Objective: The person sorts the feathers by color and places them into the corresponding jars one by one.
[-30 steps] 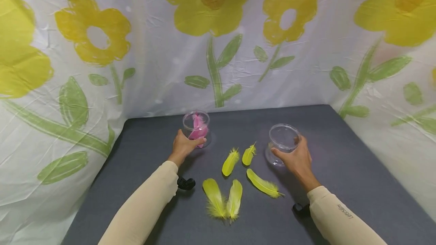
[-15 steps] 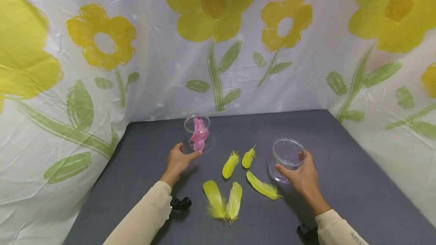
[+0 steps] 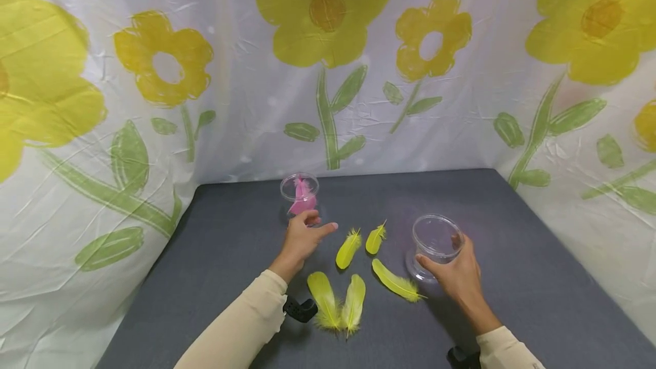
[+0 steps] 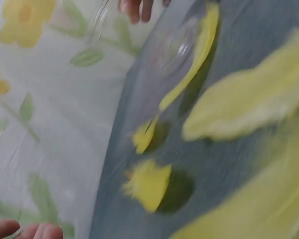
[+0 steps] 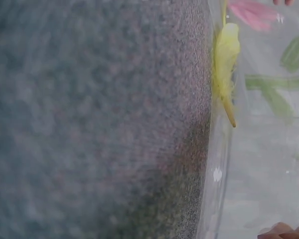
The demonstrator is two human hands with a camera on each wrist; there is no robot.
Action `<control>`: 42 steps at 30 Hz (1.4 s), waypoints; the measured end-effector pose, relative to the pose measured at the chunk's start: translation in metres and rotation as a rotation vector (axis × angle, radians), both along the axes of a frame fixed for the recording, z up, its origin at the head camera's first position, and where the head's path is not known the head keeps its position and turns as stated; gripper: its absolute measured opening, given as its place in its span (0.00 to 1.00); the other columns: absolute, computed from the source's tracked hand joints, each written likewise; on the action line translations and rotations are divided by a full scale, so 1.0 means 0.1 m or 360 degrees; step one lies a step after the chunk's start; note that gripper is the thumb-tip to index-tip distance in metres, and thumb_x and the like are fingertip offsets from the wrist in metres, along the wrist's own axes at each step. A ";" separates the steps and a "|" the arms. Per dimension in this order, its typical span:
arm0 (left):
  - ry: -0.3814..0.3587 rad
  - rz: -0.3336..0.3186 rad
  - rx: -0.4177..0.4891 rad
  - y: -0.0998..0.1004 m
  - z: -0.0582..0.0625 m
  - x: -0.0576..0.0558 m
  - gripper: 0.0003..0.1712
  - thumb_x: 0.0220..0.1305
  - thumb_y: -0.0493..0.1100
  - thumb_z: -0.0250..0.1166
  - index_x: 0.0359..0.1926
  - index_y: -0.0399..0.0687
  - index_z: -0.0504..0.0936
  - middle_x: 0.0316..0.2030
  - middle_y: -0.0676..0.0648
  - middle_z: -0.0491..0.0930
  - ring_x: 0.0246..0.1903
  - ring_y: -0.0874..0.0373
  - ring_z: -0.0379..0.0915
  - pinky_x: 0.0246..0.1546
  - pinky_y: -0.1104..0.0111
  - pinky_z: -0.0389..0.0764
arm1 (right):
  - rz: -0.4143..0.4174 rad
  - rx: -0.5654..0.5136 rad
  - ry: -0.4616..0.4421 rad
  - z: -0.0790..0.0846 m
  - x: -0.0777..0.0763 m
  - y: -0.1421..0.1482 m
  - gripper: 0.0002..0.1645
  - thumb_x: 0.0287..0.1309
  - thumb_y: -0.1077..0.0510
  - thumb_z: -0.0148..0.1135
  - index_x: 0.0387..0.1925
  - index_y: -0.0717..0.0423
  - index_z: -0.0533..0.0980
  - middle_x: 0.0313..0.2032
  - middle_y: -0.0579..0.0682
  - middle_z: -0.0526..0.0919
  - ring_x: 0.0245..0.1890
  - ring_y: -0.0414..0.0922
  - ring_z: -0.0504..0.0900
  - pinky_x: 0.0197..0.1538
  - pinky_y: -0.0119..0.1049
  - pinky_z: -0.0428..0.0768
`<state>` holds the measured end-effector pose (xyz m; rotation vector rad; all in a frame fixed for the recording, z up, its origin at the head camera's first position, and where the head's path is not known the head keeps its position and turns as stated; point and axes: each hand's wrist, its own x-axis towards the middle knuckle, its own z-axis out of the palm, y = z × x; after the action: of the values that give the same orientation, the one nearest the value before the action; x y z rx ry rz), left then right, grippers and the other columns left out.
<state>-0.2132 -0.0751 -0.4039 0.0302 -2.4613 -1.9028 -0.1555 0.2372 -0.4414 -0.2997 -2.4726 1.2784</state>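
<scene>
My right hand (image 3: 456, 272) grips a clear plastic jar (image 3: 414, 239) on the right side of the table, thumb on the near side and fingers around the far right side. No feathers show inside this jar. My left hand (image 3: 301, 239) holds nothing and hovers over the table, fingers loosely bent and thumb pointing right. Just behind it stands a second clear jar (image 3: 282, 189) with pink feathers (image 3: 303, 204) in it; the hand hides its lower part. Several yellow feathers lie between the hands, the nearest to the left hand being a small yellow feather (image 3: 348, 249).
A dark grey cloth covers the table (image 3: 538, 278). White curtains (image 3: 236, 101) printed with yellow flowers surround its back and sides. Two larger yellow feathers (image 3: 353, 303) lie close to the left wrist, and a curved one (image 3: 397, 282) lies near the right jar.
My left hand has come away from the pink-feather jar, first toward me, then right toward the yellow feathers. The right hand has brought its jar nearer to me and slightly right.
</scene>
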 end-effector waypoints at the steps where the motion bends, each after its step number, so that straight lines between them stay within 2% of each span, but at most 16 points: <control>1: -0.0020 -0.0032 0.0050 0.05 -0.01 0.00 0.40 0.53 0.49 0.75 0.62 0.37 0.71 0.52 0.39 0.75 0.47 0.48 0.75 0.44 0.57 0.80 | 0.0000 0.0002 0.0001 0.00 0.00 0.00 0.63 0.37 0.46 0.81 0.67 0.68 0.54 0.60 0.68 0.66 0.59 0.64 0.66 0.57 0.60 0.65; 6: -0.0109 -0.0167 0.0212 0.25 -0.10 0.02 0.35 0.56 0.43 0.73 0.62 0.34 0.70 0.52 0.35 0.74 0.44 0.47 0.78 0.42 0.57 0.80 | -0.0001 0.0010 0.0019 0.01 0.01 0.01 0.63 0.37 0.46 0.81 0.66 0.68 0.54 0.60 0.68 0.67 0.59 0.64 0.67 0.56 0.60 0.66; 11: -0.0172 -0.0214 0.0247 0.42 -0.22 0.05 0.31 0.56 0.39 0.72 0.58 0.31 0.72 0.46 0.37 0.76 0.40 0.47 0.79 0.37 0.60 0.81 | 0.0003 -0.0002 0.0017 -0.01 0.03 0.00 0.62 0.37 0.46 0.81 0.66 0.68 0.55 0.59 0.67 0.68 0.58 0.64 0.67 0.56 0.60 0.66; 17: -0.0189 -0.0219 0.0167 0.62 -0.33 0.11 0.29 0.53 0.36 0.71 0.55 0.29 0.74 0.35 0.44 0.78 0.35 0.42 0.80 0.32 0.61 0.82 | -0.0007 0.0009 0.0006 -0.03 0.03 0.00 0.63 0.37 0.46 0.81 0.66 0.68 0.55 0.60 0.68 0.67 0.59 0.64 0.66 0.57 0.61 0.65; 25: -0.0236 -0.0209 0.0080 0.84 -0.41 0.16 0.22 0.50 0.33 0.72 0.47 0.30 0.78 0.27 0.47 0.80 0.25 0.52 0.80 0.26 0.64 0.81 | -0.0019 0.0016 0.0015 -0.04 0.03 0.00 0.63 0.36 0.46 0.81 0.66 0.68 0.56 0.60 0.68 0.68 0.59 0.64 0.67 0.57 0.60 0.65; 34: -0.0267 -0.0141 -0.0053 0.94 -0.51 0.17 0.14 0.49 0.32 0.72 0.37 0.34 0.79 0.16 0.48 0.76 0.16 0.58 0.74 0.19 0.67 0.77 | -0.0011 0.0010 0.0019 -0.03 0.02 -0.01 0.63 0.36 0.45 0.81 0.66 0.68 0.55 0.60 0.68 0.67 0.59 0.64 0.66 0.57 0.61 0.64; 42: -0.0231 -0.0082 -0.0136 1.00 -0.58 0.16 0.08 0.48 0.30 0.72 0.32 0.36 0.82 0.17 0.48 0.77 0.13 0.57 0.76 0.16 0.68 0.78 | -0.0001 0.0009 0.0038 -0.04 0.04 0.00 0.62 0.36 0.46 0.81 0.65 0.67 0.56 0.59 0.67 0.68 0.58 0.64 0.67 0.56 0.60 0.65</control>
<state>-0.1975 0.0254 -0.4617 0.1073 -2.6600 -1.8759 -0.1519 0.2375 -0.4452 -0.2821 -2.4556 1.2669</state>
